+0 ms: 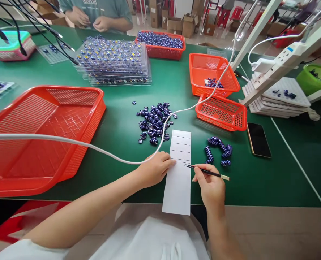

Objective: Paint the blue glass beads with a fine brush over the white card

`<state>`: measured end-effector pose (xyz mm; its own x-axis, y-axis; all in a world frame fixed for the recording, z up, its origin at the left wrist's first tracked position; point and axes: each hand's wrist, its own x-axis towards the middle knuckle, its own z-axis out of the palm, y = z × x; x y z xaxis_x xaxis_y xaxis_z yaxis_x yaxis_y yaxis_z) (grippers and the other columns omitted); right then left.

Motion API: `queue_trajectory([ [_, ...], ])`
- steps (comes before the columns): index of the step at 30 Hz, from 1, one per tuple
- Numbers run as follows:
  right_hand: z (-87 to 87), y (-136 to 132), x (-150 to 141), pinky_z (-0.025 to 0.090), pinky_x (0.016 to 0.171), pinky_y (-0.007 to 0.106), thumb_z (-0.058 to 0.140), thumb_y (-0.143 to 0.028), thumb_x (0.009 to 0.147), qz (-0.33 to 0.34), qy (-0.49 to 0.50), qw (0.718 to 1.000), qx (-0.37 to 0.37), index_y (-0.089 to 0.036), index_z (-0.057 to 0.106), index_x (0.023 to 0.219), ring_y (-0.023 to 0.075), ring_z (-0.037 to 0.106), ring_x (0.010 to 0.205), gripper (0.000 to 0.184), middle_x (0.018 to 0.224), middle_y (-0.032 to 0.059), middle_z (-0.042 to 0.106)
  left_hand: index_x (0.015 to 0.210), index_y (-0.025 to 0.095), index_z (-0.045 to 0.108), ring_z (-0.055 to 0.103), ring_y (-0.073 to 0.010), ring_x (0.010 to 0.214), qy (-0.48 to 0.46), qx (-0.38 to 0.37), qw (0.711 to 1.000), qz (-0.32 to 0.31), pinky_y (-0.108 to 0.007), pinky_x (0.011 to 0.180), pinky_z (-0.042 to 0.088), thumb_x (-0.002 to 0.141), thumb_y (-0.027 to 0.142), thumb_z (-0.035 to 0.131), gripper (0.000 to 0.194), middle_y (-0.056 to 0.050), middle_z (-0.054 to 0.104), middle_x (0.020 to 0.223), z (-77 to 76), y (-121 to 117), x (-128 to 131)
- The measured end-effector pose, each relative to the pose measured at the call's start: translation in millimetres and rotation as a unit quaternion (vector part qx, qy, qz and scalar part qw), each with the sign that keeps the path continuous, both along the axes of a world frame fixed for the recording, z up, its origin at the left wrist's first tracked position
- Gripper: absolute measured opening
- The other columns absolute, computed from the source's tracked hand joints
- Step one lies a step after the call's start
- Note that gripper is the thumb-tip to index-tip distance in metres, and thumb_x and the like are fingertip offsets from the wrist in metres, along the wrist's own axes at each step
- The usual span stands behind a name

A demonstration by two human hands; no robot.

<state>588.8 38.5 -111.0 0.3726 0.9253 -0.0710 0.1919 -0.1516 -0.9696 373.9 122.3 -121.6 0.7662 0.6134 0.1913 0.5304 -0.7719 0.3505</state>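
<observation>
Bright, diffuse light casts faint shadows on the green table (119,119), while the edges look stretched.

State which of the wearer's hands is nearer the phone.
Right. The right hand is below and left of the phone in view; the left hand is farther left, touching the paper strip.

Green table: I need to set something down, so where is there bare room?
Bare green table shows between the large red basket and the loose dark pieces, and between the phone and the front edge. It's crowded around the paper strip, with the left hand, right hand and stacked rows close by. A white cable crosses the view.
</observation>
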Motion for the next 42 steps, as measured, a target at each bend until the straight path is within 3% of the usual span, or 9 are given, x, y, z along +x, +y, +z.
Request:
queue_trajectory([
  [4, 2.0, 10.7, -7.9, 0.054, 0.056, 0.024, 0.070, -0.042, 0.086, 0.004, -0.029, 0.999, -0.011, -0.020, 0.066, 0.088, 0.0138, 0.063, 0.058, 0.022, 0.066, -0.0003, 0.065, 0.104, 0.014, 0.062, 0.054, -0.0222, 0.076, 0.047, 0.004, 0.998, -0.038, -0.035, 0.067, 0.046, 0.090, 0.010, 0.045, 0.023, -0.009, 0.062, 0.086, -0.1, -12.7, 10.2],
  [9, -4.6, 5.0, -6.9, 0.055, 0.059, 0.025, 0.070, -0.041, 0.087, -0.010, -0.026, 1.000, -0.013, -0.020, 0.066, 0.090, 0.0148, 0.066, 0.060, 0.021, 0.067, 0.0001, 0.067, 0.101, 0.013, 0.062, 0.056, -0.0225, 0.075, 0.023, -0.008, 0.996, -0.082, -0.035, 0.067, 0.048, 0.089, 0.010, 0.046, 0.021, -0.008, 0.062, 0.085, 1.8, -24.6, 17.3],
  [11, -6.1, 0.8, -7.2, 0.058, 0.067, 0.027, 0.069, -0.039, 0.088, 0.012, -0.004, 1.000, -0.007, -0.021, 0.067, 0.095, 0.0168, 0.071, 0.071, 0.020, 0.079, 0.0027, 0.071, 0.101, 0.013, 0.063, 0.057, -0.0222, 0.075, -0.006, -0.007, 0.998, -0.059, -0.035, 0.067, 0.048, 0.091, 0.010, 0.044, 0.021, -0.008, 0.064, 0.084, 1.4, -22.7, 13.5],
  [14, -6.0, -3.6, -7.9, 0.060, 0.082, 0.032, 0.069, -0.037, 0.089, 0.072, 0.034, 0.997, -0.001, -0.023, 0.069, 0.101, 0.0216, 0.073, 0.093, 0.019, 0.101, 0.0060, 0.073, 0.102, 0.014, 0.063, 0.060, -0.0219, 0.080, -0.063, -0.005, 0.998, 0.028, -0.035, 0.071, 0.050, 0.096, 0.012, 0.043, 0.021, -0.008, 0.066, 0.087, 1.1, -14.9, 3.5],
  [18, -5.4, -5.4, -7.2, 0.061, 0.085, 0.036, 0.067, -0.036, 0.091, 0.077, 0.078, 0.994, -0.004, -0.023, 0.068, 0.102, 0.0225, 0.073, 0.094, 0.017, 0.100, 0.0052, 0.072, 0.099, 0.016, 0.064, 0.064, -0.0206, 0.080, -0.103, -0.032, 0.988, 0.114, -0.033, 0.074, 0.051, 0.097, 0.021, 0.051, 0.014, -0.005, 0.068, 0.086, 0.6, -5.3, -6.9],
  [25, -8.0, -6.2, -5.0, 0.060, 0.089, 0.041, 0.067, -0.036, 0.088, 0.086, 0.125, 0.987, 0.043, -0.024, 0.066, 0.092, 0.0215, 0.072, 0.093, 0.013, 0.098, 0.0043, 0.070, 0.100, 0.013, 0.070, 0.065, -0.0200, 0.079, -0.075, -0.034, 0.995, 0.064, -0.031, 0.068, 0.053, 0.098, 0.017, 0.047, 0.024, -0.008, 0.069, 0.087, -4.9, -5.5, -1.5],
  [32, 5.2, -15.1, 18.8, 0.059, 0.080, 0.033, 0.067, -0.031, 0.088, 0.138, 0.122, 0.983, -0.022, -0.023, 0.068, 0.088, 0.0200, 0.072, 0.087, 0.008, 0.093, 0.0035, 0.071, 0.101, 0.017, 0.072, 0.066, -0.0183, 0.075, -0.074, -0.080, 0.994, 0.024, -0.028, 0.065, 0.053, 0.093, 0.012, 0.054, 0.021, -0.005, 0.069, 0.084, -3.8, -20.7, 11.4],
  [37, -1.2, -14.6, 24.4, 0.060, 0.077, 0.034, 0.067, -0.038, 0.089, 0.103, 0.126, 0.987, -0.016, -0.021, 0.066, 0.087, 0.0200, 0.073, 0.079, 0.017, 0.090, 0.0032, 0.071, 0.100, 0.014, 0.069, 0.067, -0.0188, 0.076, -0.072, -0.122, 0.989, 0.042, -0.028, 0.066, 0.052, 0.084, 0.009, 0.066, 0.017, -0.004, 0.071, 0.084, 3.6, -16.5, 17.3],
  [42, -8.3, -11.8, 22.6, 0.059, 0.074, 0.031, 0.070, -0.037, 0.087, 0.055, 0.101, 0.993, -0.016, -0.020, 0.065, 0.093, 0.0176, 0.072, 0.077, 0.019, 0.092, 0.0039, 0.071, 0.089, 0.016, 0.070, 0.065, -0.0190, 0.078, -0.080, -0.100, 0.991, 0.030, -0.028, 0.066, 0.050, 0.087, 0.012, 0.065, 0.007, -0.004, 0.071, 0.081, 11.1, -8.6, 22.1],
])
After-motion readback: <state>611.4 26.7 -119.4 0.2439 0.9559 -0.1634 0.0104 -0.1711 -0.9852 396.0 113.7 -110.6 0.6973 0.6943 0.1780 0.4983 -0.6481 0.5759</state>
